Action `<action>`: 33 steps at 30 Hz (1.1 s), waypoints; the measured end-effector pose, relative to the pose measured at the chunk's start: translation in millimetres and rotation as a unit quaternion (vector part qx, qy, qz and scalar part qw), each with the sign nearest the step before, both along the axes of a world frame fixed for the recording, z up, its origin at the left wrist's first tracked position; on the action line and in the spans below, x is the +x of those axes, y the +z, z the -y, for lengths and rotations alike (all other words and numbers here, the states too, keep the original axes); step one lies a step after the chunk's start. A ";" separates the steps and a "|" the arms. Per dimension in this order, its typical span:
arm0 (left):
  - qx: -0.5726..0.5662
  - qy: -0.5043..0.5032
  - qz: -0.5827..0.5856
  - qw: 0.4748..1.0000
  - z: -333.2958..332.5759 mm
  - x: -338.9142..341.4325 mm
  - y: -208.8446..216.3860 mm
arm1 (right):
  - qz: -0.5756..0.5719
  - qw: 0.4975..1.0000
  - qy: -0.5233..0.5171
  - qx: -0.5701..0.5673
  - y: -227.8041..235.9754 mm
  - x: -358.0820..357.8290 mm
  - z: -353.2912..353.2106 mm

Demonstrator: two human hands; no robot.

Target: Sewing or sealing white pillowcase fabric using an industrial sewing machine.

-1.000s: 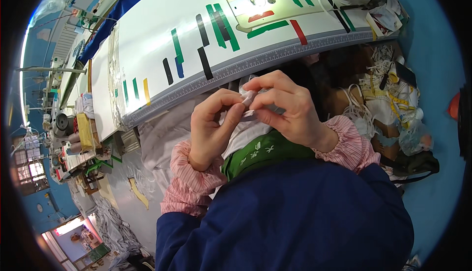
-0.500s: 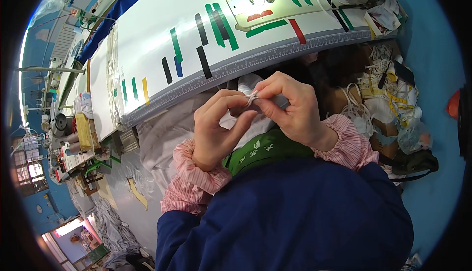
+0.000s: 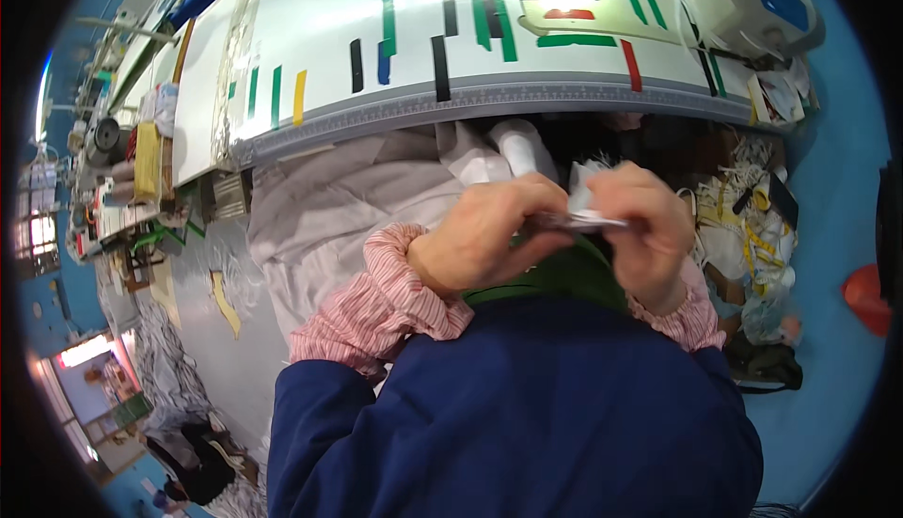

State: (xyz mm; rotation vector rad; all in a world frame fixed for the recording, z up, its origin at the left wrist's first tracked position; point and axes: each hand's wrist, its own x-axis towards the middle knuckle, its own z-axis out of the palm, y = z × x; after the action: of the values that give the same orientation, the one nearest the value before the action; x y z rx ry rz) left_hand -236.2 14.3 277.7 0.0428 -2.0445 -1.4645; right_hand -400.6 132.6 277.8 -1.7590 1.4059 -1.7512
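Both my hands are raised over my lap, just in front of the sewing table's edge. Between them stretches a small strip of white and pale grey fabric (image 3: 585, 220), smeared by motion. My left hand (image 3: 489, 233) is closed, pinching the strip's left end between thumb and fingers. Its other end is in my right hand (image 3: 647, 227), also closed and blurred. A larger pale grey cloth (image 3: 329, 203) hangs in folds from under the table edge, left of my hands. Beneath my hands shows a green cloth (image 3: 555, 276) on my lap.
The white sewing table (image 3: 320, 10) carries strips of coloured tape and a ruler (image 3: 376, 116) along its near edge. A sewing machine (image 3: 743, 1) stands at the far right. Fabric scraps and a yellow tape measure (image 3: 757, 236) lie heaped at right.
The view has shifted, and my hands appear farther right. They have moved apart, with more of the white strip showing between them. Both still hold it.
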 end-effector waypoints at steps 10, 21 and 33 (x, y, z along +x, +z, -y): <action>-0.178 -0.129 0.367 0.904 72.9 143.1 -55.4 | 0.317 0.859 -0.391 -0.094 -8.3 -180.3 -112.4; -0.313 0.496 0.368 0.721 157.3 322.5 99.2 | 0.210 0.881 -0.422 -0.032 21.9 -313.5 -124.8; -0.195 0.410 0.546 0.705 -0.5 276.0 -278.6 | 0.265 0.874 -0.406 0.031 -54.8 -306.1 -138.1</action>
State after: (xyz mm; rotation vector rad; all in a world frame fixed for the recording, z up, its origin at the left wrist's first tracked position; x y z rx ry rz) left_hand 39.8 14.8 -0.9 1.7636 -2.5179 -0.3239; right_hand -706.7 270.7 223.1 -0.5240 2.0210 -2.2730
